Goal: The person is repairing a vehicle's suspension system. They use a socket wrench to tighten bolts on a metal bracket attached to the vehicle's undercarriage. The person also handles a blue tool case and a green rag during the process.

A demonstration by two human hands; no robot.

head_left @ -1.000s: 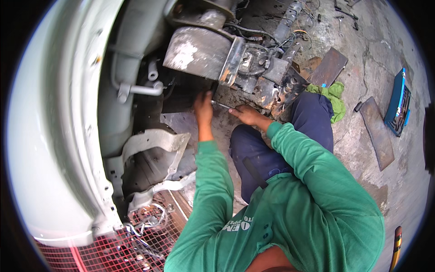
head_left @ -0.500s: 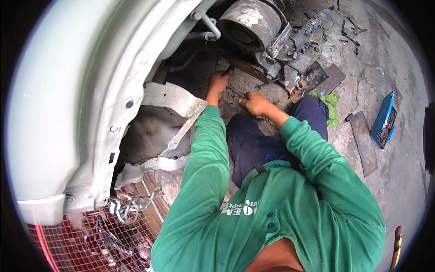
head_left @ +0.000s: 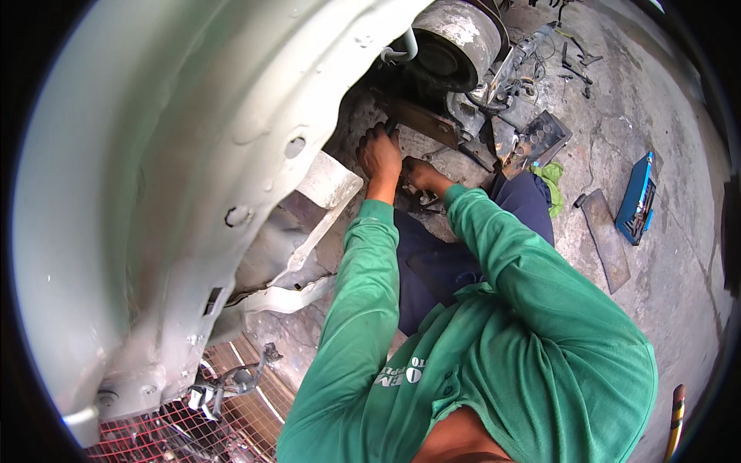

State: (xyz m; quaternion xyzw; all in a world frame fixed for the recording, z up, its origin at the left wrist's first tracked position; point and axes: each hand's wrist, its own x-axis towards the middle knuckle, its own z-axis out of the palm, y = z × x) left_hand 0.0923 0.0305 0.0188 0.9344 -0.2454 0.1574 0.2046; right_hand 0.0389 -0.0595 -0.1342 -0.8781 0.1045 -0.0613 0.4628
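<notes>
My left hand [head_left: 380, 154] is closed, knuckles up, beside the car body's lower edge. A short dark handle [head_left: 391, 123] pokes out past its fingers; the rest of that thing is hidden. Close against its right side is my right hand [head_left: 419, 174], fingers curled in. Whatever the right hand grips is covered by the hand itself. Small dark parts [head_left: 421, 202] lie on the concrete just below the hands. Just beyond them a flat rusty brown metal bar [head_left: 421, 122] lies near a large grey metal cylinder [head_left: 457, 42].
Pale car body panels [head_left: 193, 154] fill the left, with a bent metal bracket [head_left: 328, 181] jutting out. On the right are a blue toolbox [head_left: 634, 199], a flat metal strip [head_left: 604, 239], a green cloth [head_left: 549, 185] and a greasy plate [head_left: 540, 143]. A red mesh [head_left: 177, 436] is lower left.
My right hand has moved left, up against my left hand. The grey rod that showed between them is now out of sight. The whole view has shifted, and the car panel covers more of it.
</notes>
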